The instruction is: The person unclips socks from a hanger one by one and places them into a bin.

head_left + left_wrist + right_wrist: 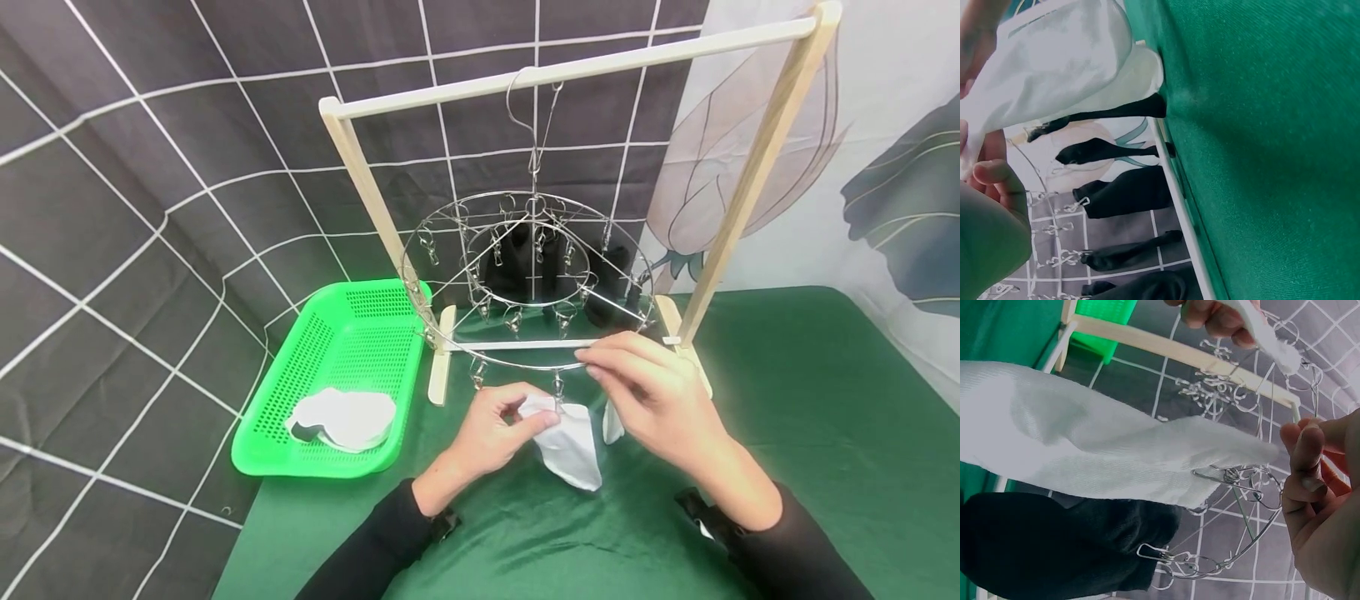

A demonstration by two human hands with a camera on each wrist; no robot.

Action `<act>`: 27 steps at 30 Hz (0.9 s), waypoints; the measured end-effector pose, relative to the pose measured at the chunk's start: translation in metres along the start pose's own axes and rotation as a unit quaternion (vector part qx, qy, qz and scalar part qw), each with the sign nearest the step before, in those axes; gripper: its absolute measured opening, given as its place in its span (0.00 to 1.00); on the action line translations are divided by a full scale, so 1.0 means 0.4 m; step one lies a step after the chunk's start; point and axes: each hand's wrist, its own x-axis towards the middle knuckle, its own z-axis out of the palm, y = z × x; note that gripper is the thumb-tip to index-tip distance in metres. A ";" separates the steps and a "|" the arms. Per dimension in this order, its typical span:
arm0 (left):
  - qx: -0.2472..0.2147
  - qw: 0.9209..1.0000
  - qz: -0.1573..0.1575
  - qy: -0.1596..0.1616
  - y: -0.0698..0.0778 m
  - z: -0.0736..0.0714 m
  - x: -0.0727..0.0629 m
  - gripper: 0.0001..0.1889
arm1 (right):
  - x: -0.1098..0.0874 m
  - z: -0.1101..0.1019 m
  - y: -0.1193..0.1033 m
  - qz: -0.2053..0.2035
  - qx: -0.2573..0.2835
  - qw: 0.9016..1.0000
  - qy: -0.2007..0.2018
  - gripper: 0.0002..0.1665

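My left hand point(498, 429) pinches the top edge of a white sock point(567, 446) between thumb and fingers, right at a metal clip point(558, 385) on the near side of the round clip hanger point(517, 364). The sock hangs down from there, its foot tilted to the right. My right hand point(660, 392) has its thumb and fingertips pinched together on the hanger's outer wire ring, just right of that clip. Another white sock point(1085, 437) hangs from a clip beside it, mostly hidden behind the right hand in the head view.
A wooden stand point(738, 179) with a white top bar point(570, 67) carries the hanger by its hook. Several black socks point(1125, 194) hang on the far side. At left, a green basket point(255, 446) holds white socks point(345, 419) with a dark patch. A green cloth point(810, 400) covers the table.
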 end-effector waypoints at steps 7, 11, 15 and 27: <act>0.010 1.000 0.009 0.019 -0.001 0.002 0.001 0.05 | -0.019 0.007 0.011 0.029 -0.002 0.998 0.048 0.02; 0.009 1.000 0.008 0.025 -0.004 -0.001 -0.001 0.05 | -0.045 0.028 0.024 0.022 0.015 0.999 -0.037 0.04; 0.006 1.000 0.008 0.021 -0.005 -0.005 -0.003 0.05 | -0.061 0.052 0.029 0.018 0.031 0.997 -0.071 0.15; 0.005 1.000 0.006 0.003 0.004 -0.001 -0.001 0.04 | -0.046 0.067 -0.008 0.078 0.131 0.987 -0.047 0.20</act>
